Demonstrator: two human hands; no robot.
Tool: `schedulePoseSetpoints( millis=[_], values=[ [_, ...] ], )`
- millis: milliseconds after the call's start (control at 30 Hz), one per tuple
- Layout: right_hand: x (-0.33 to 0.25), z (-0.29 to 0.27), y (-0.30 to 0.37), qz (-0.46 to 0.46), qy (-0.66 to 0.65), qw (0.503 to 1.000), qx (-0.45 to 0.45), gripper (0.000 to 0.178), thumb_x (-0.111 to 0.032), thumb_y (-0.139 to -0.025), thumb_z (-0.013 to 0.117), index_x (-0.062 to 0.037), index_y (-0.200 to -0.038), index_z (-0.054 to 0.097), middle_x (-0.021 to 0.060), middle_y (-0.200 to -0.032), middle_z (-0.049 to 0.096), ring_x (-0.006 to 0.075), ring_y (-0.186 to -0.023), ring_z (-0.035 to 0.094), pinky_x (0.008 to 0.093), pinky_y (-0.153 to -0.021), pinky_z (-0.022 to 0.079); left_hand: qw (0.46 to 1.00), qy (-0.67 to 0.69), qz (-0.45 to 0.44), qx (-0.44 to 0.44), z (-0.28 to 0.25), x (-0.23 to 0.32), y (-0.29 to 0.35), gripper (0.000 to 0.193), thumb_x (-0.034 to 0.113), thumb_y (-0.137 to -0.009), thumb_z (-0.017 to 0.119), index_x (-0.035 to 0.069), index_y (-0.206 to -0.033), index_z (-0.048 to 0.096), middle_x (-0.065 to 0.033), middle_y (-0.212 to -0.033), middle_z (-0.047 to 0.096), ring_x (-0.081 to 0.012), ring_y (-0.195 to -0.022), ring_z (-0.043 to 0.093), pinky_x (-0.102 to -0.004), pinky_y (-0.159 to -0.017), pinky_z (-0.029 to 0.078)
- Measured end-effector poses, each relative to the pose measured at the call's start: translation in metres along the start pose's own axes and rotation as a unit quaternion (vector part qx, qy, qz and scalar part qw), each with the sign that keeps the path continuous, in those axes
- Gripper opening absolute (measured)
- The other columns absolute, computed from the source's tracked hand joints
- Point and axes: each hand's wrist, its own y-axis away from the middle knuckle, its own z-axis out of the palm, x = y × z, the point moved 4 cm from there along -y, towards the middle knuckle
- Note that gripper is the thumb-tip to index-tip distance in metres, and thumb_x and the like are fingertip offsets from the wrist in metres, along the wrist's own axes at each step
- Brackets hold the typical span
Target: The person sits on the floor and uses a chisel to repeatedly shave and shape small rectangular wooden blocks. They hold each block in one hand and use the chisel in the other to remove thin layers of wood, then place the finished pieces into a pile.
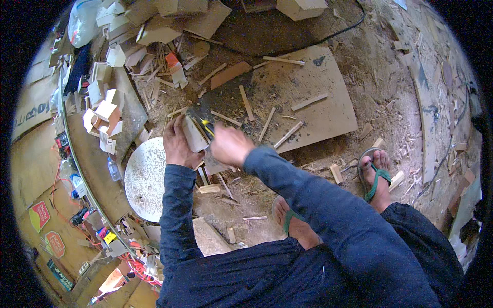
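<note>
My left hand (178, 143) is wrapped round a pale wooden piece (195, 134) that stands up tilted, its flat side showing. Just to the right, my right hand (231, 146) grips a yellow-and-black hand tool (207, 127), most of which the fingers hide. The tool lies against or very close to the wood's right edge; I cannot tell whether it touches. Some blur hides the tool's exact kind. Below the wood, thin strips (204, 174) stick out toward the floor. Beside my left forearm lies a white speckled round board (146, 182).
A large stained board (318, 115) with several thin wood sticks (309, 101) covers the floor ahead. Wood offcuts (154, 25) are heaped at the far left, near a clear bottle (113, 168). A black cable (334, 37) crosses the back. My sandalled feet (379, 174) are at right.
</note>
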Motion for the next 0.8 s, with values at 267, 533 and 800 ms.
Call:
schedulePoseSetpoints(
  millis=[267, 533, 800],
  values=[
    [0.034, 0.033, 0.038, -0.017, 0.082, 0.982, -0.167, 0.029, -0.018, -0.080, 0.050, 0.0093, -0.090, 0.057, 0.0317, -0.081, 0.063, 0.0434, -0.081, 0.065, 0.0493, -0.073, 0.052, 0.997, 0.064, -0.012, 0.030, -0.010, 0.001, 0.004, 0.103, 0.016, -0.044, 0.081, 0.007, -0.136, 0.035, -0.0215, -0.126, 0.044, -0.0385, -0.120, 0.041, -0.0445, -0.105, 0.035],
    [0.056, 0.010, 0.089, 0.026, 0.092, 0.989, -0.112, 0.035, -0.024, -0.084, 0.052, 0.0022, -0.106, 0.045, 0.0331, -0.081, 0.061, 0.0502, -0.074, 0.060, 0.0578, -0.070, 0.048, 0.992, 0.063, -0.016, 0.110, -0.082, -0.092, 0.019, 0.114, 0.020, -0.040, 0.087, 0.001, -0.138, 0.033, -0.0214, -0.129, 0.043, -0.0381, -0.124, 0.040, -0.0409, -0.109, 0.033],
    [0.069, -0.029, 0.080, 0.022, 0.094, 0.995, 0.014, 0.030, -0.024, -0.085, 0.054, 0.0015, -0.099, 0.044, 0.0321, -0.075, 0.060, 0.0506, -0.075, 0.058, 0.0571, -0.068, 0.046, 0.827, -0.178, -0.342, 0.410, -0.226, -0.255, -0.028, 0.131, 0.050, -0.055, 0.084, 0.020, -0.152, 0.002, -0.0272, -0.154, 0.005, -0.0452, -0.141, 0.013, -0.0508, -0.111, 0.023]
  ],
)
